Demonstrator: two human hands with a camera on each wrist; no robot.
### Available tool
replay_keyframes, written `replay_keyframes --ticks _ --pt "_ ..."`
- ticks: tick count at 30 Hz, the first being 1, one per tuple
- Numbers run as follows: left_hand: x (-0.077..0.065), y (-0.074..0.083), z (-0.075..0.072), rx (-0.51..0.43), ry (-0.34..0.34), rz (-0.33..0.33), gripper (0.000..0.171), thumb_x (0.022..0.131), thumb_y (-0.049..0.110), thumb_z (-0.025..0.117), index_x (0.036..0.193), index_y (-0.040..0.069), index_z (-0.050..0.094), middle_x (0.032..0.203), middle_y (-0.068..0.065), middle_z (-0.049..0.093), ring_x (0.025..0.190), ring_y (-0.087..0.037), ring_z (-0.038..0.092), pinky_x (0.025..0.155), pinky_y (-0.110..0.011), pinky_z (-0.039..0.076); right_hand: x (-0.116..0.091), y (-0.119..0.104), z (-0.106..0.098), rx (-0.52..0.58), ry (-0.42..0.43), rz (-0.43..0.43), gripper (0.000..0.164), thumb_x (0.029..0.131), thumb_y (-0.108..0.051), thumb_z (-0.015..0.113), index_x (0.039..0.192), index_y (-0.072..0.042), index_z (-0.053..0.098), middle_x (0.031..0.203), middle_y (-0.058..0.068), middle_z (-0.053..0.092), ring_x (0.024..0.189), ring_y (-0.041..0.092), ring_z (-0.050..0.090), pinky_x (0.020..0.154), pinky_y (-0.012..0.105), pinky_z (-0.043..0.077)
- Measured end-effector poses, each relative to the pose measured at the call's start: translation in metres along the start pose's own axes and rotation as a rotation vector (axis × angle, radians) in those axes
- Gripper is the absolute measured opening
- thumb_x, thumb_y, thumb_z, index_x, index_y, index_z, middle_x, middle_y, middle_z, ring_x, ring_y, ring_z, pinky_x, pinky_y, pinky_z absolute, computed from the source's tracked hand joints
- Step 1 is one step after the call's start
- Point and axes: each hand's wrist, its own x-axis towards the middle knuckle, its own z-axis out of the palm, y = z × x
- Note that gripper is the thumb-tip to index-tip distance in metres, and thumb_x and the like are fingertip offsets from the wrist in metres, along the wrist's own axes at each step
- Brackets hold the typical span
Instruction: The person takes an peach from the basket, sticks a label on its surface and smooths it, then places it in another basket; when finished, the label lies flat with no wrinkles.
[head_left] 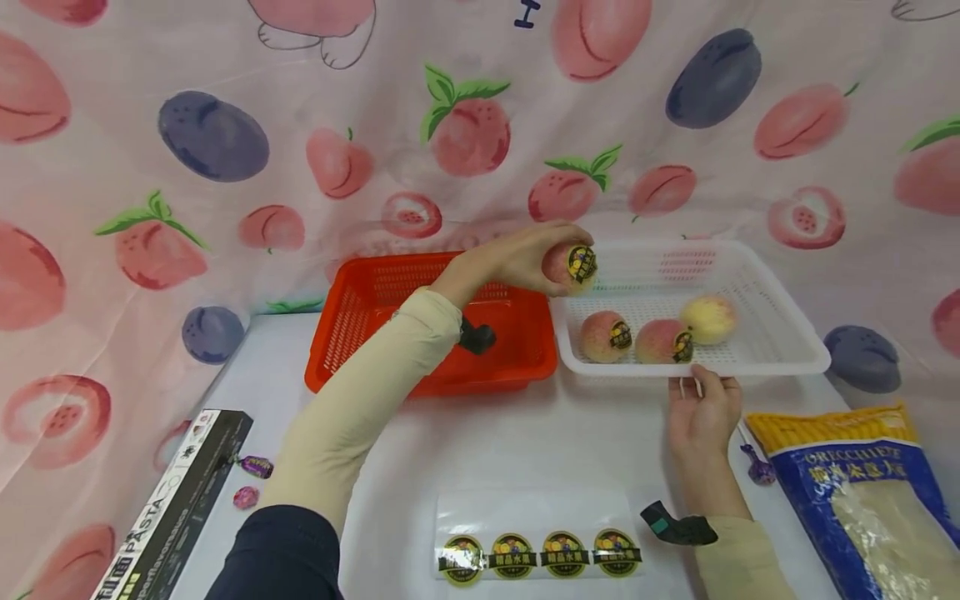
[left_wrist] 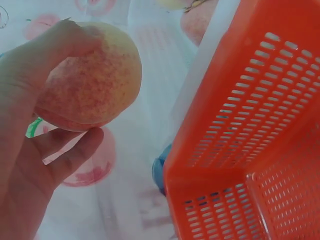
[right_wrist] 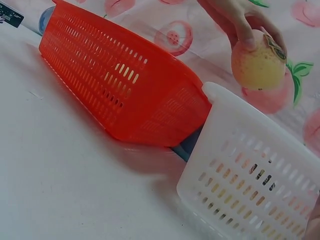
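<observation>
My left hand (head_left: 521, 257) grips a peach (head_left: 558, 268) with a round black-and-gold sticker (head_left: 582, 263), held up where the red and white baskets meet. The left wrist view shows the thumb on top of this peach (left_wrist: 95, 82) and fingers below. Inside the white basket (head_left: 780, 354) sit three more peaches: two stickered ones, a left peach (head_left: 600, 337) and a middle peach (head_left: 658, 342), and a yellowish peach (head_left: 708, 319) showing no sticker. My right hand (head_left: 703, 421) holds the white basket's front rim, thumb at the edge and fingers beneath.
A red basket (head_left: 536, 358) stands left of the white one. In front lies a clear sheet (head_left: 532, 508) with a row of several stickers. A pasta box (head_left: 180, 508) and wrapped candies (head_left: 257, 467) lie left; a blue-yellow pasta bag (head_left: 862, 500) and a purple lollipop (head_left: 761, 468) lie right.
</observation>
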Motion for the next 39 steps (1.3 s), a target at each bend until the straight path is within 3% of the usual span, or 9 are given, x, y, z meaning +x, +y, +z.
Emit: replay_keyframes --ticks 3,9,13,20,28,33,39 --pt "0.007 -0.004 0.002 0.014 -0.012 -0.027 0.064 0.072 0.040 0.067 0.128 0.026 0.039 0.131 0.009 0.038 0.118 -0.004 0.035 0.100 -0.021 0.031 0.000 0.001 0.000 -0.007 0.007 -0.002 0.047 0.080 0.007 0.055 0.121 -0.012 0.042 0.133 0.004 0.039 0.106 0.023 0.037 0.084 0.032 0.046" --pt "0.025 -0.013 0.012 0.031 -0.030 -0.069 0.065 0.071 0.040 0.068 0.128 0.026 0.039 0.131 0.009 0.040 0.116 -0.006 0.038 0.100 -0.023 0.031 0.000 0.000 -0.001 -0.014 0.008 -0.011 0.046 0.081 0.006 0.054 0.121 -0.012 0.041 0.133 0.004 0.039 0.107 0.024 0.037 0.084 0.031 0.046" --pt "0.036 -0.018 0.021 0.051 -0.039 -0.059 0.062 0.071 0.040 0.067 0.126 0.028 0.040 0.123 0.008 0.046 0.108 -0.005 0.042 0.094 -0.022 0.035 0.000 -0.001 -0.001 -0.002 -0.016 -0.008 0.044 0.082 0.007 0.052 0.121 -0.011 0.039 0.132 0.005 0.036 0.098 0.021 0.039 0.081 0.030 0.046" --pt "0.052 -0.019 0.030 0.018 -0.113 -0.103 0.060 0.071 0.036 0.067 0.124 0.031 0.040 0.118 0.008 0.046 0.103 -0.006 0.041 0.091 -0.023 0.036 0.001 -0.002 -0.001 -0.019 -0.024 -0.012 0.043 0.082 0.007 0.052 0.120 -0.011 0.040 0.131 0.005 0.036 0.091 0.020 0.041 0.077 0.029 0.046" --pt "0.071 -0.021 0.040 -0.016 -0.161 -0.158 0.060 0.072 0.035 0.067 0.126 0.028 0.042 0.122 0.005 0.046 0.107 -0.010 0.041 0.093 -0.027 0.036 0.002 -0.002 -0.003 -0.037 -0.036 0.003 0.050 0.082 0.005 0.054 0.125 -0.014 0.039 0.135 0.002 0.038 0.110 0.023 0.035 0.092 0.031 0.043" --pt "0.080 -0.024 0.048 -0.014 -0.157 -0.219 0.059 0.071 0.039 0.068 0.123 0.029 0.043 0.121 0.004 0.047 0.107 -0.011 0.042 0.091 -0.027 0.037 0.003 -0.001 -0.001 -0.039 -0.022 -0.002 0.045 0.082 0.006 0.052 0.121 -0.012 0.040 0.133 0.005 0.036 0.097 0.021 0.040 0.079 0.029 0.046" --pt "0.089 -0.027 0.055 -0.015 -0.159 -0.242 0.057 0.070 0.039 0.068 0.121 0.030 0.045 0.119 0.005 0.049 0.106 -0.011 0.044 0.091 -0.027 0.037 0.002 -0.001 -0.002 -0.063 -0.044 -0.011 0.042 0.083 0.005 0.052 0.120 -0.011 0.039 0.127 0.005 0.039 0.087 0.018 0.042 0.078 0.028 0.044"
